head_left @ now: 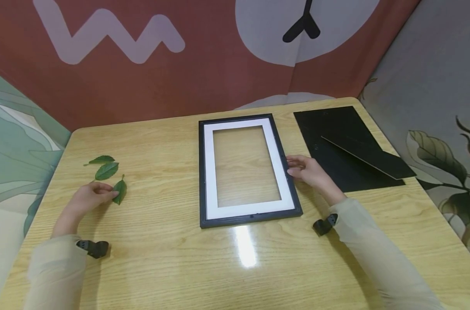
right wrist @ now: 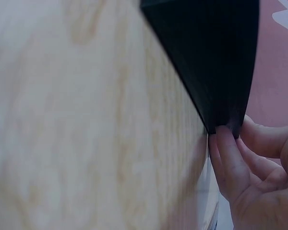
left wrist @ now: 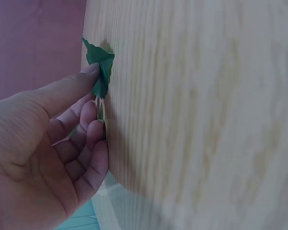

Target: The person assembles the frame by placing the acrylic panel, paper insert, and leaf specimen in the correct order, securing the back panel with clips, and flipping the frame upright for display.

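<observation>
Left hand (head_left: 88, 199) is pinching toothed green leaf (head_left: 120, 192) beside two more green leaves (head_left: 107, 171), left on pale wooden table (head_left: 161, 258); right hand (head_left: 310, 172) is gripping white-matted black rectangular frame (head_left: 252, 218), mid-table, by its right edge.

Leaves (head_left: 107, 171) left of frame (head_left: 251, 218), board (head_left: 339, 168) right.

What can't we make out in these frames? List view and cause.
- Part of the leaf, left wrist view: covered by the left hand.
- Face of the black frame, right wrist view: hidden behind its own side.
- Part of the black board, head view: hidden beneath the flap angled across it.
- Top of the pale wall shape, head view: cut off by the top edge.
</observation>
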{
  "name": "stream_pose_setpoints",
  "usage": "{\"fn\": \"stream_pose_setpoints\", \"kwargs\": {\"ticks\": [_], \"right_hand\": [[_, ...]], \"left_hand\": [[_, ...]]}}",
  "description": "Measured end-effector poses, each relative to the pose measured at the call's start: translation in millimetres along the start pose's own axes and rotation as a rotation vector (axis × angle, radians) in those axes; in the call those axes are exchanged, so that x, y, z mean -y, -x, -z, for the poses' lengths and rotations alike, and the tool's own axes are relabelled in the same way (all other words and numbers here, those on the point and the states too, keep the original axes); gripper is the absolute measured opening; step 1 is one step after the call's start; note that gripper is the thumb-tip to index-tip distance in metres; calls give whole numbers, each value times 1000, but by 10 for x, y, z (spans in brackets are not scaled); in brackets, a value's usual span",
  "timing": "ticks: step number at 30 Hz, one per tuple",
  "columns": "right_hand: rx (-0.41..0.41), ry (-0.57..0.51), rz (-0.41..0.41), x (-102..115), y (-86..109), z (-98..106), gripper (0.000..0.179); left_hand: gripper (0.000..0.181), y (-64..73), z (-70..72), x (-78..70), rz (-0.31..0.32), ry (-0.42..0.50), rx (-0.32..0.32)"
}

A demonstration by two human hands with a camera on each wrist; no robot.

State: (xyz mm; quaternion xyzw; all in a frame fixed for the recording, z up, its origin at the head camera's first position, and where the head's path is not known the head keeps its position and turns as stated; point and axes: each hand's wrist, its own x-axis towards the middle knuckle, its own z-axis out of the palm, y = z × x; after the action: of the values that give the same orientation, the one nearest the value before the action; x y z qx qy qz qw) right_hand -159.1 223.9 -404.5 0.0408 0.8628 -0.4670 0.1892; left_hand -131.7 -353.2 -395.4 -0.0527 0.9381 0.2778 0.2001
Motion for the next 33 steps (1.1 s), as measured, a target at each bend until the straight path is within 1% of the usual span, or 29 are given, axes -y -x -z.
{"fn": "stream_pose_setpoints", "kwargs": {"ticks": [6, 11, 18, 20, 25, 29, 33], "right_hand": [[1, 2, 5, -9, 5, 1, 50], [-3, 1, 7, -3, 0, 1, 50], [-4, -12, -5, 4, -15, 0, 50], [-3, -11, -11, 8, -14, -1, 50], [-2, -4, -15, 15, -13, 0, 50], [0, -7, -12, 12, -11, 1, 50], [-1, -13, -13, 7, -12, -3, 50]], "left_hand": [[56, -10, -8, -24, -4, -10, -14], [53, -17, -17, -28, -25, -25, -17], [63, -26, -21, -96, -16, 65, 20], [64, -39, -30, -130, -32, 100, 22], [67, -54, -43, -273, -87, 188, 33], [65, -52, -59, -449, -118, 248, 39], [62, -69, -109, -641, -161, 351, 33]]}}
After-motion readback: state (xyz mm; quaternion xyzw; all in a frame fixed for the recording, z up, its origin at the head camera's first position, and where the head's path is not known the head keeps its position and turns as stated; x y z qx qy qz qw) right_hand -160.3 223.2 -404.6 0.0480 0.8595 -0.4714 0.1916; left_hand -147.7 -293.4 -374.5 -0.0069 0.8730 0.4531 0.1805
